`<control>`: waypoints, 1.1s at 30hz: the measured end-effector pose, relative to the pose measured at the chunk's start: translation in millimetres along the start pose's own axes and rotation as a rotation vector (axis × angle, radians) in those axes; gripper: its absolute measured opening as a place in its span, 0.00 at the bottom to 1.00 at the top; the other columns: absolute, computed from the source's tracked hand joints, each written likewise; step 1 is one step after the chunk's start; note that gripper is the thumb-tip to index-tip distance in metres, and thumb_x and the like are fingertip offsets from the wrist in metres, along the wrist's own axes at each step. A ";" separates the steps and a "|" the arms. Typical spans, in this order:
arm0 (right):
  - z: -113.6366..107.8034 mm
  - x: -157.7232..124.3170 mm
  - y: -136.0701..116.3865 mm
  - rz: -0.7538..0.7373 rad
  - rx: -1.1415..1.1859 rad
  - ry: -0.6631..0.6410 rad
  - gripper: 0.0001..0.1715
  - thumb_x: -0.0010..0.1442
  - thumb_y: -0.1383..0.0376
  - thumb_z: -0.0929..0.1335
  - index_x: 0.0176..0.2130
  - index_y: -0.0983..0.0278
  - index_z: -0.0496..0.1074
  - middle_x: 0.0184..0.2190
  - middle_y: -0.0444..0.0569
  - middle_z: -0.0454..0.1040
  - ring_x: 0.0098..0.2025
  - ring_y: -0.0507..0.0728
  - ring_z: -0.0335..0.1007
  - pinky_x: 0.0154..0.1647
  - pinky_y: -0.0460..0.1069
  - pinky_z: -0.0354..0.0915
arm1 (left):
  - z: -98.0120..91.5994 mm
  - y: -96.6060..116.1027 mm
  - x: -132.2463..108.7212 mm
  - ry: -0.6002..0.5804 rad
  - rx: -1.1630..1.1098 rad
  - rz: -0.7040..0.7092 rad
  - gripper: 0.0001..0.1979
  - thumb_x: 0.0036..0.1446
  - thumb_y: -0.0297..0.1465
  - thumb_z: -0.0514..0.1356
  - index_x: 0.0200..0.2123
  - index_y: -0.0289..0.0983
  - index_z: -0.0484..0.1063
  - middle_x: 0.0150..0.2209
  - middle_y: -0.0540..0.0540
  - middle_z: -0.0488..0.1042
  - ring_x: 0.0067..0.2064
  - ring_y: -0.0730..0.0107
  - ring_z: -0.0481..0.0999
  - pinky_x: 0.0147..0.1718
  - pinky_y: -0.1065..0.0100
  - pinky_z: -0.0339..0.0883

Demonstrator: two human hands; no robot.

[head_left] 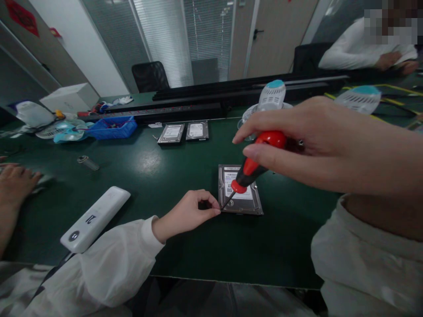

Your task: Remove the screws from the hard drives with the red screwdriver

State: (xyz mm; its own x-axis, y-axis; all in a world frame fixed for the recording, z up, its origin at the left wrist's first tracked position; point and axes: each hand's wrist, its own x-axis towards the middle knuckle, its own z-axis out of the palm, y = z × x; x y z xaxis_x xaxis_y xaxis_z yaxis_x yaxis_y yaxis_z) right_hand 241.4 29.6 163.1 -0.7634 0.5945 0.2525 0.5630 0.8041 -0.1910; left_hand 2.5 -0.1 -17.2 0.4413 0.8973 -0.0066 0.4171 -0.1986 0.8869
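Note:
A hard drive (pixel 243 203) lies label up on the green table in front of me. My right hand (pixel 297 145) grips a red and black screwdriver (pixel 251 164), which slants down to the left over the drive. Its thin shaft ends at the drive's lower left corner. At that same corner, my left hand (pixel 190 211) pinches with thumb and forefinger right by the screwdriver's tip. Whatever sits between those fingertips is too small to make out. The screwdriver and my right hand cover part of the drive's label.
Two more hard drives (pixel 197 130) lie farther back, near a blue basket (pixel 114 127). A white power bank (pixel 95 219) rests left of my forearm, a small clear cylinder (pixel 88 163) beyond it. Another person's hand (pixel 15 182) is at far left; a person (pixel 357 48) sits across. White fans (pixel 272 94) stand behind.

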 end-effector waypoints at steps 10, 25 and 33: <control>0.9 -2.0 0.1 0.005 0.049 -0.047 0.15 0.64 0.57 0.64 0.47 0.60 0.71 0.31 0.45 0.75 0.26 0.53 0.65 0.26 0.52 0.59 | 0.1 0.2 -0.3 0.000 -0.013 -0.009 0.03 0.57 0.31 0.67 0.33 0.37 0.80 0.35 0.49 0.80 0.37 0.68 0.76 0.41 0.67 0.68; -0.5 -2.8 0.9 0.029 0.040 -0.045 0.14 0.64 0.56 0.64 0.43 0.60 0.73 0.30 0.47 0.74 0.26 0.53 0.64 0.25 0.53 0.58 | -0.3 -1.0 0.2 0.003 -0.005 0.006 0.03 0.58 0.31 0.67 0.34 0.37 0.80 0.35 0.49 0.80 0.38 0.67 0.77 0.42 0.66 0.69; -2.8 -2.9 -0.6 0.005 0.046 -0.047 0.17 0.65 0.54 0.62 0.45 0.60 0.73 0.30 0.47 0.74 0.27 0.54 0.65 0.27 0.53 0.59 | 0.2 -0.6 -0.5 0.012 -0.014 0.000 0.03 0.57 0.31 0.67 0.33 0.37 0.80 0.35 0.48 0.80 0.38 0.67 0.77 0.42 0.66 0.69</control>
State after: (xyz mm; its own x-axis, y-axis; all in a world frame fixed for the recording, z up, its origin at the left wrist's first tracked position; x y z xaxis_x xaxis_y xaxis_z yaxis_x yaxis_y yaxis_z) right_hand 244.2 27.4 165.2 -0.7751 0.5972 0.2065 0.5529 0.7992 -0.2357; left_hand 2.2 -0.5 -17.9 0.4319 0.9019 -0.0007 0.4055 -0.1935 0.8934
